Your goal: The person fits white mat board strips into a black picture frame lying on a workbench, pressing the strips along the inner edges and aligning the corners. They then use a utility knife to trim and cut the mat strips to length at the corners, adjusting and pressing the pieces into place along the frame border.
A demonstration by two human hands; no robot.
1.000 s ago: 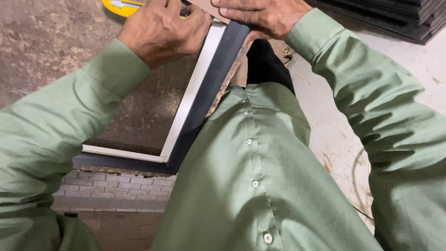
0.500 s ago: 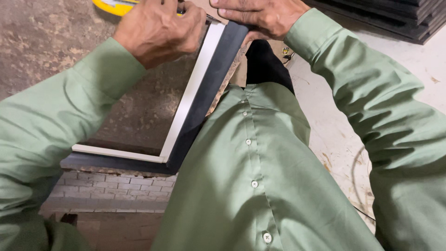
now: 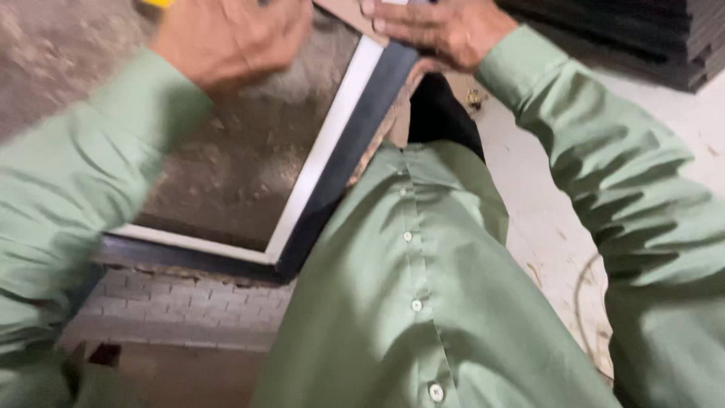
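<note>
A worker in a green shirt handles a black-and-white frame on a rough stone surface.

The right hand point(image 3: 442, 30) presses flat, fingers extended, on the frame point(image 3: 332, 151) at its far end, near the surface's point(image 3: 226, 159) far edge. The left hand point(image 3: 226, 41), blurred, hovers above the stone just beside the frame; whether it is clenched or grasping something cannot be told. The frame's near corner lies at the surface's near edge, above grey brickwork point(image 3: 181, 310).
</note>
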